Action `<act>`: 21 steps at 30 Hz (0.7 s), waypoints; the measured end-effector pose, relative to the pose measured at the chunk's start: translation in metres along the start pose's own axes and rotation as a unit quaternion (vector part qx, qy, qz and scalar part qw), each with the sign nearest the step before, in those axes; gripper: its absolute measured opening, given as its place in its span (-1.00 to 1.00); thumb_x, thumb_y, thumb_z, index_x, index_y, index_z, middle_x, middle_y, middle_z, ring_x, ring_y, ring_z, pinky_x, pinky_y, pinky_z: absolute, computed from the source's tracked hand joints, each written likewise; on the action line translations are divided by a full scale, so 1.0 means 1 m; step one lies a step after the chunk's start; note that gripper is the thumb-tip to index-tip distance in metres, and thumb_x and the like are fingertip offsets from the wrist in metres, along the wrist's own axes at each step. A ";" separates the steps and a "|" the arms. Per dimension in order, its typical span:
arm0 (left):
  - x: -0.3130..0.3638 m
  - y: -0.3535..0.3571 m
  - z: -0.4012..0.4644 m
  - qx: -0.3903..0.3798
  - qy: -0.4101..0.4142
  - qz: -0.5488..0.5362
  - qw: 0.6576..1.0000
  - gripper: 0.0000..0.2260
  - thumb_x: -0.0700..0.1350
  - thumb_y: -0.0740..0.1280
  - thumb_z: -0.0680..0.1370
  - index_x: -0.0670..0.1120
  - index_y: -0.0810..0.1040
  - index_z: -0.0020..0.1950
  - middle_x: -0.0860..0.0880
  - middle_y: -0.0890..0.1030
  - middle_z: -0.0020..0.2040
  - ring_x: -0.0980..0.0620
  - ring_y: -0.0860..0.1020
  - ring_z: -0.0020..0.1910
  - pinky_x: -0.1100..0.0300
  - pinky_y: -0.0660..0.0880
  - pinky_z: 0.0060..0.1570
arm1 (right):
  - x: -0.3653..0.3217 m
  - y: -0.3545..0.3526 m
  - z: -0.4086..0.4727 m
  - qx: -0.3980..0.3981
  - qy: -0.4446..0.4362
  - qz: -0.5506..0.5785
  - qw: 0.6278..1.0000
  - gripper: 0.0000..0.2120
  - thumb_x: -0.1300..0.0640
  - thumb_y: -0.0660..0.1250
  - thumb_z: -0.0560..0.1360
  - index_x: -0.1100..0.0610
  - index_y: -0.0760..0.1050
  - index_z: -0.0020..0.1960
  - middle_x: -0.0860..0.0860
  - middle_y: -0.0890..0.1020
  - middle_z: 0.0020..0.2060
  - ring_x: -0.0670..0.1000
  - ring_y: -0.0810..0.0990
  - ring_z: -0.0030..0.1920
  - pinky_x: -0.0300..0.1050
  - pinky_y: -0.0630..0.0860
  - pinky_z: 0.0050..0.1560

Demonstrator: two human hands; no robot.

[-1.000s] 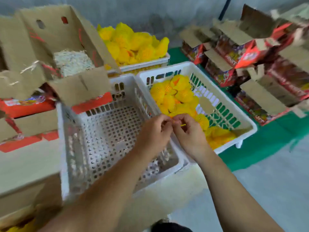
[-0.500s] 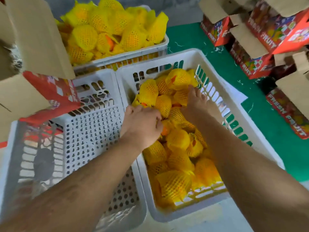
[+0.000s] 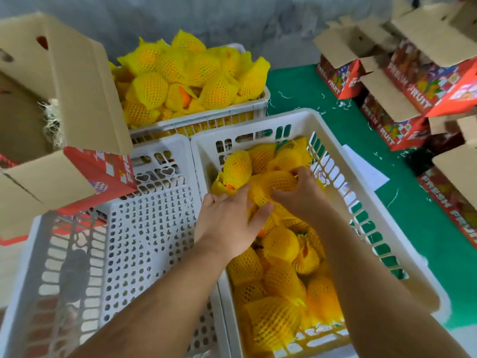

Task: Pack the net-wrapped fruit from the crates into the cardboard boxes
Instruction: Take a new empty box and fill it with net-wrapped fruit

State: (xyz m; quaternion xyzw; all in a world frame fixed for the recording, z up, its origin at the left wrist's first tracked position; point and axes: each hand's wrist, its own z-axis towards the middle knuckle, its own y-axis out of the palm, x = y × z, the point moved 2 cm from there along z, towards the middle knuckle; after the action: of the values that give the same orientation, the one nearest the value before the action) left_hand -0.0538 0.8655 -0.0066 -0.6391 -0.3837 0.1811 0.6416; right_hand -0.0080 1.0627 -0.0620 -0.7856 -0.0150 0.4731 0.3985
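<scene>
Both my hands reach into the right white crate [image 3: 304,120], which holds several fruits in yellow foam nets. My right hand [image 3: 300,192] grips a net-wrapped fruit [image 3: 280,180] from the right with curled fingers. My left hand [image 3: 229,220] lies over the fruits just left of it, thumb against a yellow net; its fingers curl down into the pile, and what they hold is hidden. An open cardboard box [image 3: 64,83] with shredded paper inside stands at the left, on the edge of an empty white crate [image 3: 144,228].
A third white crate [image 3: 196,120] heaped with netted fruit stands at the back by the grey wall. Several open red "Fresh Fruit" boxes [image 3: 402,81] sit on a green mat [image 3: 296,91] at the right. A white sheet [image 3: 366,171] lies beside the right crate.
My hands went from meeting over the crate rim to reaching down into the right crate's fruit. My right hand has since closed round one fruit, and the view pulled back slightly.
</scene>
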 end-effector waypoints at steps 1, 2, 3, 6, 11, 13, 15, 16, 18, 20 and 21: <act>0.001 -0.002 0.002 0.013 -0.022 -0.046 0.999 -0.14 0.56 -0.24 0.51 0.09 0.09 0.66 0.14 0.66 0.21 -0.01 0.53 0.29 -0.01 0.26 0.40 | -0.012 -0.003 -0.011 -0.028 -0.024 0.089 0.995 -0.21 -0.35 0.44 0.16 -0.13 0.34 0.32 -0.08 0.53 0.09 -0.16 0.59 -0.06 -0.26 0.51 -0.30; 0.003 -0.004 0.006 0.029 -0.050 -0.104 0.993 -0.08 0.62 -0.25 0.45 0.10 0.01 0.67 0.10 0.68 0.18 -0.06 0.53 0.28 -0.03 0.28 0.41 | -0.023 -0.003 -0.022 -0.057 -0.063 0.163 0.983 -0.28 -0.31 0.49 0.19 -0.17 0.36 0.28 -0.15 0.57 0.02 -0.22 0.61 -0.10 -0.32 0.52 -0.32; 0.002 -0.006 0.009 0.051 -0.076 -0.174 0.981 -0.06 0.66 -0.19 0.41 0.15 -0.03 0.66 0.07 0.68 0.12 -0.13 0.55 0.27 -0.07 0.33 0.40 | -0.032 0.000 -0.032 -0.094 -0.100 0.220 0.966 -0.35 -0.25 0.54 0.25 -0.20 0.38 0.27 -0.19 0.60 0.01 -0.26 0.63 -0.07 -0.32 0.56 -0.25; -0.008 -0.008 0.015 0.135 -0.115 -0.370 0.912 -0.22 0.63 0.19 0.36 0.38 0.10 0.49 0.19 0.59 0.05 -0.07 0.65 0.12 0.05 0.58 0.13 | -0.044 0.004 -0.043 -0.243 -0.142 0.345 0.895 -0.45 0.05 0.46 0.49 -0.17 0.41 0.43 -0.11 0.58 0.29 -0.02 0.61 0.28 0.01 0.59 0.18; -0.013 -0.010 0.005 0.183 -0.061 -0.373 0.908 -0.17 0.54 0.41 0.29 0.61 -0.07 0.37 0.31 0.51 0.20 0.11 0.62 0.08 0.12 0.63 -0.03 | -0.017 -0.021 0.004 0.027 -0.021 -0.064 0.997 -0.40 -0.16 0.25 0.50 -0.12 0.31 0.53 -0.02 0.39 0.52 0.14 0.33 0.51 0.23 0.37 0.45; -0.012 -0.008 0.006 0.194 -0.076 -0.375 0.904 -0.13 0.48 0.45 0.28 0.62 -0.09 0.37 0.19 0.47 0.34 -0.06 0.58 0.24 -0.16 0.61 0.15 | 0.002 -0.014 0.014 -0.027 0.030 -0.190 0.981 -0.39 -0.17 0.25 0.60 -0.05 0.17 0.57 0.08 0.36 0.52 0.22 0.41 0.43 0.21 0.47 0.35; -0.011 -0.007 0.009 0.202 -0.070 -0.387 0.897 -0.15 0.46 0.47 0.27 0.62 -0.05 0.35 0.20 0.45 0.34 -0.03 0.58 0.25 -0.11 0.60 0.17 | 0.011 -0.006 0.020 -0.042 0.049 -0.137 0.988 -0.46 -0.19 0.31 0.57 -0.04 0.24 0.46 0.09 0.48 0.35 0.16 0.56 0.20 0.14 0.59 0.12; -0.012 -0.007 0.008 0.206 -0.067 -0.391 0.894 -0.17 0.45 0.48 0.27 0.60 -0.01 0.33 0.20 0.46 0.32 0.00 0.59 0.23 -0.08 0.61 0.14 | 0.012 -0.003 0.024 -0.017 0.057 -0.122 0.991 -0.52 -0.22 0.32 0.55 -0.03 0.29 0.35 0.09 0.52 0.24 0.11 0.56 0.09 0.11 0.60 0.02; -0.013 -0.005 0.009 0.210 -0.065 -0.397 0.891 -0.23 0.43 0.49 0.27 0.48 0.11 0.33 0.17 0.50 0.25 0.02 0.61 0.16 -0.08 0.64 0.09 | 0.008 0.002 0.032 0.013 0.082 -0.113 0.990 -0.49 -0.20 0.36 0.52 0.02 0.29 0.32 0.12 0.47 0.22 0.16 0.50 0.16 0.14 0.55 0.07; -0.013 -0.002 0.011 0.210 -0.075 -0.401 0.889 -0.26 0.42 0.50 0.28 0.35 0.18 0.32 0.15 0.52 0.20 0.03 0.63 0.10 -0.10 0.65 0.04 | 0.006 0.012 0.033 0.010 0.101 -0.085 0.991 -0.37 -0.08 0.43 0.49 0.06 0.20 0.41 0.15 0.36 0.34 0.25 0.36 0.32 0.13 0.44 0.14; -0.013 -0.001 0.012 0.209 -0.081 -0.400 0.889 -0.26 0.42 0.50 0.29 0.32 0.20 0.32 0.15 0.54 0.17 0.03 0.63 0.07 -0.10 0.66 0.01 | 0.005 0.016 0.031 0.011 0.096 -0.081 0.992 -0.35 0.00 0.46 0.47 0.05 0.17 0.41 0.14 0.35 0.35 0.25 0.33 0.33 0.12 0.41 0.12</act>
State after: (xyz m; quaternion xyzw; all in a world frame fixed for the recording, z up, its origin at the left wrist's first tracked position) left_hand -0.0714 0.8646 -0.0102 -0.2659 -0.6107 0.0362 0.7450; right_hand -0.0341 1.0729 -0.0835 -0.8196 -0.0348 0.3615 0.4431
